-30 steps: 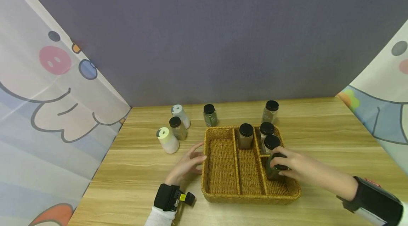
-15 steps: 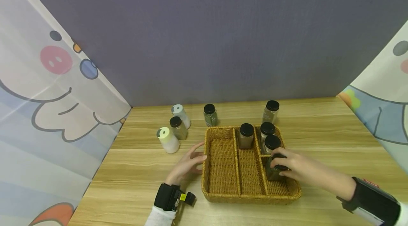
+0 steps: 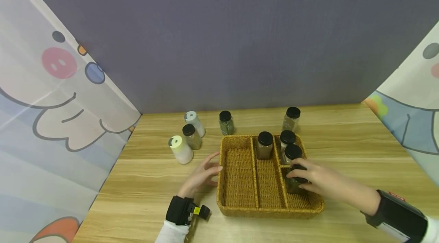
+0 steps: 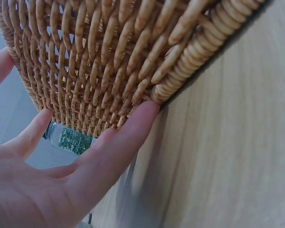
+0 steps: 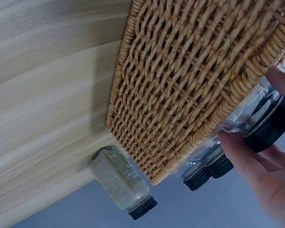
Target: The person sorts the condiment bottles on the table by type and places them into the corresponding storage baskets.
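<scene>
- Barely any change: right hand [image 3: 320, 182] has nudged its dark-lidded jar [image 3: 295, 180] slightly further back, fingers curled round it, in the basket's [image 3: 271, 211] right-front compartment.
- Left hand [image 3: 202, 174], fingers straight, steadies the basket's left wall.
- Risk: jar bumping the neighbouring jar [image 3: 291, 154], toppling it.

Black-lidded glass spice jar [image 3: 295, 181], upright, front right compartment of wicker basket [image 3: 240, 209].
</scene>
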Tool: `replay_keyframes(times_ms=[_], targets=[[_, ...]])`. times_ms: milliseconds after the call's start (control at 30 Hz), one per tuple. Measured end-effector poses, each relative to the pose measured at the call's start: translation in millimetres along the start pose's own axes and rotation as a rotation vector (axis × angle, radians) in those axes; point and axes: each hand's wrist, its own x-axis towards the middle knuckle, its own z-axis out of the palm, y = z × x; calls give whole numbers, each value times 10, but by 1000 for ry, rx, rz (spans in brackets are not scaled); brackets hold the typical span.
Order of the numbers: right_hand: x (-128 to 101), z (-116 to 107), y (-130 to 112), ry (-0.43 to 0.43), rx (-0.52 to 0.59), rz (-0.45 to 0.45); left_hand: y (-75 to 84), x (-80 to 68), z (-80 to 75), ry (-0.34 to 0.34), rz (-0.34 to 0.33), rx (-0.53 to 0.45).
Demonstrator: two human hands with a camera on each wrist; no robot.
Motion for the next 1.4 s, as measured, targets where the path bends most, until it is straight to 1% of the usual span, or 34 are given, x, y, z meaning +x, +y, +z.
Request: replay_keyframes(times_ms=[200, 267, 333, 433, 567, 667, 767, 867, 1000, 1133, 1333, 1400], targets=[[22, -13, 2, 48, -11, -1, -58, 29, -41, -5, 5, 23], [35, -26, -1, 60, -5, 2, -60, 25, -40, -8, 18, 21], [52, -46, -10, 71, -4, 6, -53, 22, -37, -10, 14, 27], [77, -82, -19, 94, 29, 14, -47, 18, -34, -7, 17, 23], [117, -143, 5, 163, 58, 24, -75, 36, -49, 0, 12, 14], [142, -201, 60, 224, 72, 55, -98, 57, -65, 8, -16, 12], [153, -272, 137, 268, 80, 104, -78, 47, -53, 5, -7, 9], [153, -339, 226, 291, 70, 142, -34, 16, -25, 11, -6, 4], [152, -393, 340, 294, 64, 176, -1, -12, 0, 20, -14, -11], [155, -418, 438, 277, 44, 247, 3, -15, 2, 21, -17, -14], [170, -431, 589, 223, 56, 360, -1, -6, 2, 18, -14, -11], [179, -435, 640, 204, 72, 387, -16, -1, -2, 11, 2, -7]])
